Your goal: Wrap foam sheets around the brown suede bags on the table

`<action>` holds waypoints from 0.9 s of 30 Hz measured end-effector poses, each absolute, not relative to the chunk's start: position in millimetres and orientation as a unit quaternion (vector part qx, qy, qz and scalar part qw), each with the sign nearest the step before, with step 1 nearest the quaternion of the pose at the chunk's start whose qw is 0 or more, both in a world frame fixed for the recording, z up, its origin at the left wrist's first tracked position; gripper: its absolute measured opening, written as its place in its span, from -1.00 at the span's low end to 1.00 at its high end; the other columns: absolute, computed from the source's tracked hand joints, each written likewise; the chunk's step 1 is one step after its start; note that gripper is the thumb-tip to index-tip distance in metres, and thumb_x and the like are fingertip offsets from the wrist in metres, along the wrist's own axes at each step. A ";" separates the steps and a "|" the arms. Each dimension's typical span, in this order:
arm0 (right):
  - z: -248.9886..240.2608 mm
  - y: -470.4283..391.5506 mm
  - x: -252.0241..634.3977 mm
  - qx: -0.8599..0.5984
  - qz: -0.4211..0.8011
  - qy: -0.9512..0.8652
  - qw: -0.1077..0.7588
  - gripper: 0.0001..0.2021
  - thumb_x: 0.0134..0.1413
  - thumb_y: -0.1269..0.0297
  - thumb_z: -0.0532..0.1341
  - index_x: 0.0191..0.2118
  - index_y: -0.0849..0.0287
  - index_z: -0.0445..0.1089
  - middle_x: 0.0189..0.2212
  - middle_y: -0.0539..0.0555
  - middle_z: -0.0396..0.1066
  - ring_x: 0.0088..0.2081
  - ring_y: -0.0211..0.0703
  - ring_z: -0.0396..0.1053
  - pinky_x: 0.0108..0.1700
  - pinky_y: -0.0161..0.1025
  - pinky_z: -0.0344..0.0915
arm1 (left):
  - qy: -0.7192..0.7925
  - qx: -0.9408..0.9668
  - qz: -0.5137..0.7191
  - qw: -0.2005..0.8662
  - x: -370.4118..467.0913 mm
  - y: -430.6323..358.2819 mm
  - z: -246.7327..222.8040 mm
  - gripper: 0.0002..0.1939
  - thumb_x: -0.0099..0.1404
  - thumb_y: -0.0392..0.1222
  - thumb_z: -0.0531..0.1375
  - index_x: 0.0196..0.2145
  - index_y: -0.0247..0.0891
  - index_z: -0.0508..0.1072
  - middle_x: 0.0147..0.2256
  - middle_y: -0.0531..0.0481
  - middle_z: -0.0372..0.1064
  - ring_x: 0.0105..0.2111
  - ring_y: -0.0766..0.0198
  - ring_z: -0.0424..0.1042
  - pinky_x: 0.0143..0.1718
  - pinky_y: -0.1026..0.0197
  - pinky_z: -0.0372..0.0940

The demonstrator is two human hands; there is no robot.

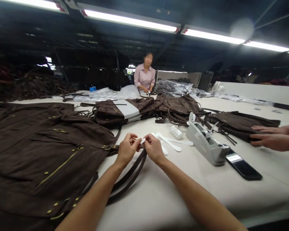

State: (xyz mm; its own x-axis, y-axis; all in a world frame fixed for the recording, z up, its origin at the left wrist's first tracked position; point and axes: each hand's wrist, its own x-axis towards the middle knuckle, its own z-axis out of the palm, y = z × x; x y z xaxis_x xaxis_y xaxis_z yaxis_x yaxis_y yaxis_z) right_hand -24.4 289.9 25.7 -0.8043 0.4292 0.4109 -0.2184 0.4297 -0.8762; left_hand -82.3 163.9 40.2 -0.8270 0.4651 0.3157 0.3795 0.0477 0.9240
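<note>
My left hand (128,148) and my right hand (154,148) meet above the table, fingers closed in a pinch. Between their fingertips is a small white strip (143,143), at the top of a looped dark brown bag strap (132,173). The fingers hide much of the strip, so I cannot tell whether it goes all the way around the strap. On the left lies a large dark brown bag (69,154) with brass zips and studs. Several loose white round-ended strips (171,145) lie just beyond my right hand.
A grey tape dispenser (204,146) and a black phone (243,165) stand to the right. More brown bags (144,107) lie behind. A co-worker's hands (272,138) touch a bag at right. Another person (144,77) stands across the table, near clear plastic bags (103,93).
</note>
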 end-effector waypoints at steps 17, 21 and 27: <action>53.6 281.7 -11.4 -0.063 0.430 -0.849 0.301 -0.94 -0.02 0.37 0.18 -0.36 0.17 0.38 -0.43 -0.01 0.43 -0.50 -0.28 0.26 -0.39 -0.34 0.15 | 0.835 0.303 0.458 -0.018 -77.0 147.8 66.9 -0.82 0.12 -0.19 0.13 -0.56 -0.27 0.45 -0.57 0.01 0.40 -0.57 0.29 0.35 -0.48 0.27 0.20; 57.9 278.2 -10.6 -0.120 0.419 -0.869 0.234 -0.62 0.13 0.05 0.16 -0.58 0.17 0.36 -0.63 0.02 0.35 -0.54 -0.23 0.26 -0.46 -0.30 0.06 | 0.817 0.230 0.525 0.073 -80.9 153.8 59.0 -0.83 0.08 -0.20 0.09 -0.59 -0.28 0.40 -0.64 0.01 0.37 -0.63 0.24 0.39 -0.56 0.25 0.27; 42.2 277.3 -18.2 -0.181 0.397 -0.884 0.169 -0.52 0.23 0.02 0.09 -0.63 0.17 0.37 -0.66 0.06 0.37 -0.57 -0.21 0.27 -0.50 -0.30 -0.03 | 0.816 0.220 0.518 0.136 -77.2 166.2 46.8 -0.81 0.07 -0.25 0.05 -0.65 -0.27 0.32 -0.70 -0.01 0.33 -0.63 0.21 0.41 -0.57 0.24 0.27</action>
